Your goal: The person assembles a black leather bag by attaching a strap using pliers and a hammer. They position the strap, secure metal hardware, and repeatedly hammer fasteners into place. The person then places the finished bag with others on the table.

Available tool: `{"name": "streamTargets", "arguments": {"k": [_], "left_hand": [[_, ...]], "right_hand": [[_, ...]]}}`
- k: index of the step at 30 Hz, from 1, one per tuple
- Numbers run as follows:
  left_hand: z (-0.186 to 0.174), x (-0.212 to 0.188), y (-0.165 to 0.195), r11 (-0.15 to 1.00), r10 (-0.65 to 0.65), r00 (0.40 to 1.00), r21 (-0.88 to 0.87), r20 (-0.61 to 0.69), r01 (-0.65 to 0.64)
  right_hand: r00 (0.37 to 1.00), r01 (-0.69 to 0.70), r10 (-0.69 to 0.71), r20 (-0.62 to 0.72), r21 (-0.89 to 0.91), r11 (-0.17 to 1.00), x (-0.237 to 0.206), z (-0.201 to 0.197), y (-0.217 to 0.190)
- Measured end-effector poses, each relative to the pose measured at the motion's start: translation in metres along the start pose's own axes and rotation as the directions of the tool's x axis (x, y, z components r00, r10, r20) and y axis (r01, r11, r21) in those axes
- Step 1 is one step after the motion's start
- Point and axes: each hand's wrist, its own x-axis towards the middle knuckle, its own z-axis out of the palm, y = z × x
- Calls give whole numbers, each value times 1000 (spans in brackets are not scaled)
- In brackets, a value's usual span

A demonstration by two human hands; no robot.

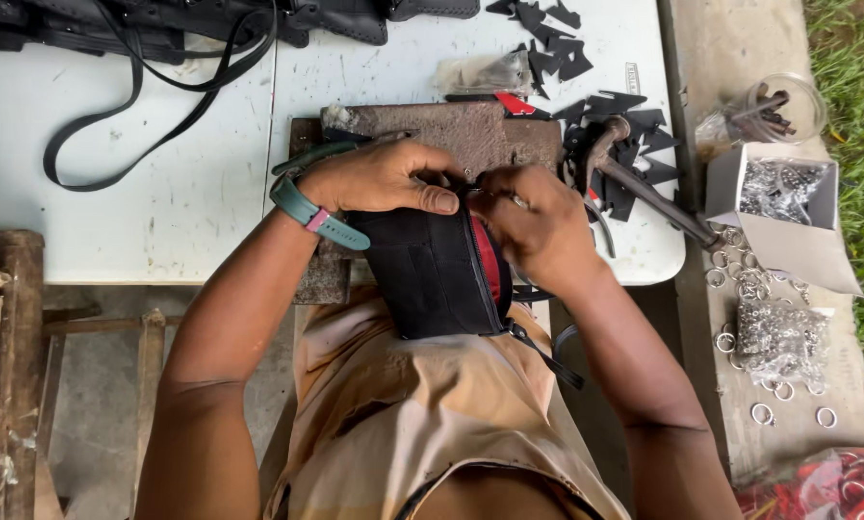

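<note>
Far left: wooden post [13,318] beside the white table [162,193]. A long black strap [138,106] loops across the tabletop, running up to a pile of black leather goods [162,24] at the back edge.

Centre: rusty metal block [470,135] sits on the table in front of the person. Left hand [384,178], with a teal wristband [311,214], lies pressed on the top edge of a black pouch [432,270], thumb flat along it. The pouch rests half on the block, half hanging down over the person's lap; red lining [490,265] shows along its right side, and a thin black strap [545,356] trails from its lower corner.

Right hand [538,226] is closed, fingers pinching at the pouch's upper right corner; what is pinched is hidden. The 2 hands sit close together, nearly touching, both on the pouch.

Right of the hands: a hammer [644,188] lies on scattered black leather cut-outs [605,111]. Further right, on a concrete ledge [721,58]: a clear plastic cup [783,106], an open cardboard box [788,207] of small metal parts, loose metal rings [769,414], and a bag of rings [783,337].
</note>
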Motion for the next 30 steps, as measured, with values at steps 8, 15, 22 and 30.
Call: {"name": "streamTargets", "arguments": {"k": [8,15,22,30], "left_hand": [[-1,0,-27,999,-16,995,32,-100,19],[-2,-8,-26,998,-17,998,-55,-64,13],[-1,-9,-23,999,-17,995,-33,-96,13],[3,-18,-5,981,28,990,-186,-140,-54]], "right_hand": [[852,-520,516,91,271,810,-31,46,-5],[957,-210,232,-174,136,968,-19,36,-3],[778,-628,615,130,217,748,-14,33,-22],[930,-356,368,7,274,894,-10,33,-3]]}}
